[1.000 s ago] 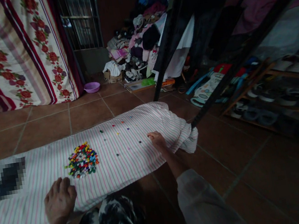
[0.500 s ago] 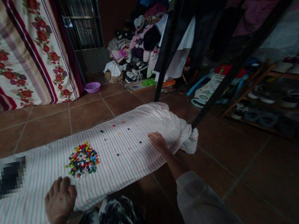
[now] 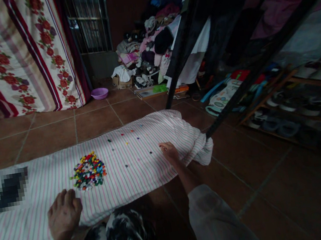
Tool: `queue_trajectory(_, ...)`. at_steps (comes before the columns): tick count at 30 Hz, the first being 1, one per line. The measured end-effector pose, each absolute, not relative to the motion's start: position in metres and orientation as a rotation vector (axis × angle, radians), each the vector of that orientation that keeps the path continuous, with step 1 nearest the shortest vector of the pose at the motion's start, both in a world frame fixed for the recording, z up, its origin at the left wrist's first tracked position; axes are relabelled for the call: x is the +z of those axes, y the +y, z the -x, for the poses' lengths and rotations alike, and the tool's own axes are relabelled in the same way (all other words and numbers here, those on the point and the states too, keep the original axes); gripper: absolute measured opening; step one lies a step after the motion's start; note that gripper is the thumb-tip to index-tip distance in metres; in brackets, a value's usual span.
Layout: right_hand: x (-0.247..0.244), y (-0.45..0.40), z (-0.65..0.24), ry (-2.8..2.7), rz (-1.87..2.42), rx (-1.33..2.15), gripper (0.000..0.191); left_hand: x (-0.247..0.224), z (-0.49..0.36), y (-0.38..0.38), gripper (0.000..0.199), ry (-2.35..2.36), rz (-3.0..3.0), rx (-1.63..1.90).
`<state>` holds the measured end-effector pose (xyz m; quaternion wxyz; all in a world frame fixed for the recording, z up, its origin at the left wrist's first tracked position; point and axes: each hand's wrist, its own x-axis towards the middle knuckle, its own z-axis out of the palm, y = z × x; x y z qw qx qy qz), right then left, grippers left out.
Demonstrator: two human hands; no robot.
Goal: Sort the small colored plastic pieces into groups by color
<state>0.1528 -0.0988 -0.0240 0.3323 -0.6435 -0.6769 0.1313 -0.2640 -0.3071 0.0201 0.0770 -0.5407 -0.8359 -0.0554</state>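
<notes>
On a striped cloth (image 3: 122, 187) lies a pile of small multicoloured beads (image 3: 88, 172). Several single beads, among them a yellow bead (image 3: 127, 143) and a dark bead (image 3: 150, 152), are spread out to the right of the pile. My left hand (image 3: 64, 212) rests on the cloth's near side, just below the pile, with its fingers curled under and closed. Past the scattered beads, my right hand (image 3: 169, 151) is low over the cloth, its fingers pinched together. Whatever may be between those fingertips is too small to make out.
At the cloth's left lies a dark pixelated object (image 3: 10, 190). A black metal frame (image 3: 178, 52) slants down by the cloth's right end. Farther off are a purple basin (image 3: 99, 93), a heap of clothes (image 3: 148, 44), a floral curtain (image 3: 1, 60) and a shoe rack (image 3: 296, 110).
My right hand has turned slightly at the fingertips, staying in nearly the same spot. The left hand and the beads look unmoved.
</notes>
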Motion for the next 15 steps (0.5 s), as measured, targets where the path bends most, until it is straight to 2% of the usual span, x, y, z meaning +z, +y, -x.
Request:
queue_trajectory(10, -0.021, -0.0978, -0.1549, -1.687, 1.637, 0.428, 0.034, 0.021, 0.2631, -0.3065, 0.039, -2.521, 1.617, -0.145)
queue_trajectory(15, -0.0255, -0.092, -0.1616, -1.473, 1.648, 0.501, 0.037, 0.0185, 0.2647, -0.307, 0.039, -2.503, 1.626, -0.173)
